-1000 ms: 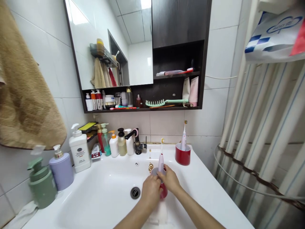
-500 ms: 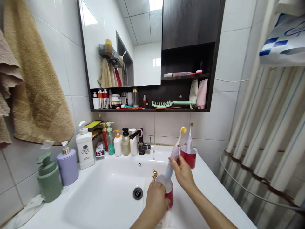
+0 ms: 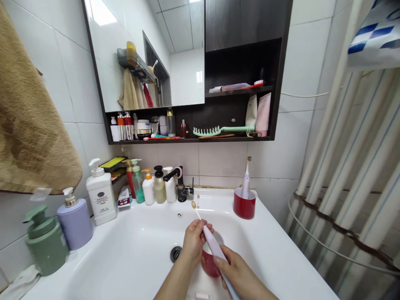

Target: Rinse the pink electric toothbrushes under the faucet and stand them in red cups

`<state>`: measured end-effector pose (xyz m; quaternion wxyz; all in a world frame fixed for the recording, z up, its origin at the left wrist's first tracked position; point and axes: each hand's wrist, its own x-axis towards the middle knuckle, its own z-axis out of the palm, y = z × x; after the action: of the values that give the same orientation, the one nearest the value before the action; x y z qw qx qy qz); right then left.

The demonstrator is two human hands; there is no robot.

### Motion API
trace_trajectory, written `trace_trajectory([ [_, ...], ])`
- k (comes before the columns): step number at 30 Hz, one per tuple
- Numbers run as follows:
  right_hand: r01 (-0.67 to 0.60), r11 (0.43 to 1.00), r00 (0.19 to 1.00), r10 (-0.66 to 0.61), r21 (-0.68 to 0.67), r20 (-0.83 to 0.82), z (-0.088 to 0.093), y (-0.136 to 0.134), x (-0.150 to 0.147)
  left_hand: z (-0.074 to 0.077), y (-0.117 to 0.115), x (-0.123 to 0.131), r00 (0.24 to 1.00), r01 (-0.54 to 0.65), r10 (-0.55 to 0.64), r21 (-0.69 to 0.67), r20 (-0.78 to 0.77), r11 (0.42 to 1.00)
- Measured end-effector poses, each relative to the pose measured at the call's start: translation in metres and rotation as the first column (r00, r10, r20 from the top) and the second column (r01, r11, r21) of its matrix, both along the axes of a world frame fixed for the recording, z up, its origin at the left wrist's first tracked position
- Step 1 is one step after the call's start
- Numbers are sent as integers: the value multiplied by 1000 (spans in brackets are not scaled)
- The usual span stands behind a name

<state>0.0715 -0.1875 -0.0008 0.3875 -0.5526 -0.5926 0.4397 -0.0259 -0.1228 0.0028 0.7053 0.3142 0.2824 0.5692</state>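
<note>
A pale pink electric toothbrush (image 3: 213, 242) slants across the basin, its head up toward the faucet. My right hand (image 3: 236, 268) is wrapped round the lower handle. With closed fingertips, my left hand (image 3: 194, 238) grips it near the neck, just under the brush head. Below and behind the toothbrush stands a red cup (image 3: 210, 263), partly hidden by both hands; its white inside shows. Farther back on the right rim, another red cup (image 3: 244, 207) holds a second electric toothbrush (image 3: 246, 185) upright.
The white sink (image 3: 146, 237) has its drain (image 3: 176, 253) left of my hands. A black faucet (image 3: 183, 187) rises at the back. Several pump bottles (image 3: 101, 193) line the left and back rim. The dark mirror cabinet (image 3: 246, 116) hangs above; a radiator (image 3: 350, 175) stands at right.
My left hand has left the red cup and taken hold of the toothbrush's neck. My right hand has lowered the toothbrush and tilted its head leftward. The view has shifted slightly.
</note>
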Motion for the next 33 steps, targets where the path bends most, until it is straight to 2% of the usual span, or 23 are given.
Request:
trace_trajectory([
  [2,-80,994,997,80,-72,7,3,-1,0,-1,4,-4,997,-53,55,-43,48,998],
  [6,-52,997,991,45,57,123,5,-2,-2,0,8,-8,989,-123,130,-88,74,989],
  [8,-76,997,990,74,16,118,4,-2,-4,0,10,-8,986,-138,146,-90,83,986],
  [10,-106,993,990,111,-55,89,2,-2,-6,-2,11,-8,983,-147,155,-86,98,985],
  [14,-87,996,990,87,-3,112,-3,-1,-8,-4,12,-9,979,-166,174,-80,109,983],
  [18,-130,990,987,135,-61,88,-3,0,-6,-5,13,-9,977,-180,188,-85,102,980],
  [21,-118,993,986,117,-3,119,-2,0,-4,-5,13,-9,972,-209,218,-98,92,973],
  [25,-142,987,983,150,-78,103,-2,1,-4,-4,13,-9,972,-210,221,-119,80,970],
  [33,-137,985,984,147,-102,99,-2,-1,-5,-4,14,-9,976,-208,214,-128,38,970],
])
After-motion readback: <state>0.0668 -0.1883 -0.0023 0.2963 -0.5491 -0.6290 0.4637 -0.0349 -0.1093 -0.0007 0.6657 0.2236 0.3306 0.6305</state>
